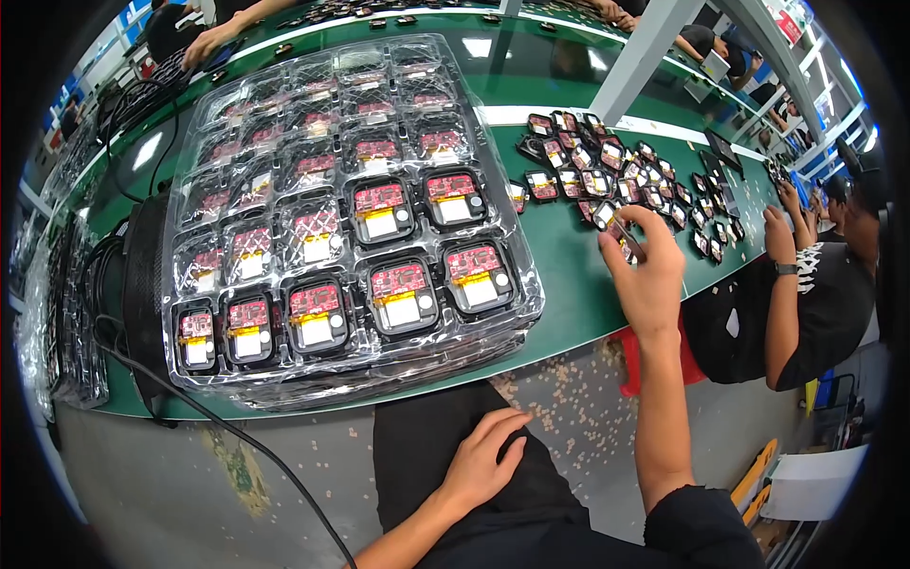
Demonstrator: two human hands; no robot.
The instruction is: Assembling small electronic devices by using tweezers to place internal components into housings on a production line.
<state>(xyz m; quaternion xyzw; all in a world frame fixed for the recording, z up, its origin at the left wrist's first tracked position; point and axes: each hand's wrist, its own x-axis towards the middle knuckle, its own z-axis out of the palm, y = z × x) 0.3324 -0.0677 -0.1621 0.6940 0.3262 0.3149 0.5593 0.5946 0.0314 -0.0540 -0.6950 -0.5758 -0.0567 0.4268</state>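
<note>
My right hand (649, 275) reaches over the green bench, thumb and fingers pinching a small black device case (623, 245) at its edges. The case is tilted and partly hidden by the fingers. Just beyond it lies a loose heap of similar black cases (597, 182), with red circuit boards and white blocks inside. My left hand (485, 460) rests on my thigh, fingers loosely stretched, holding nothing. On the bench to the left stands a stack of clear plastic trays (355, 365). Its front pockets hold cases with red boards, yellow tape and white blocks (401, 296); clear plastic covers the rear rows.
A black cable (256, 441) runs down past the bench's front edge on the left. More clear trays (81, 322) stand at the far left. A grey post (645, 62) rises behind the heap. A co-worker (806, 303) sits at the right; another person's hand (210, 43) reaches in behind the stack.
</note>
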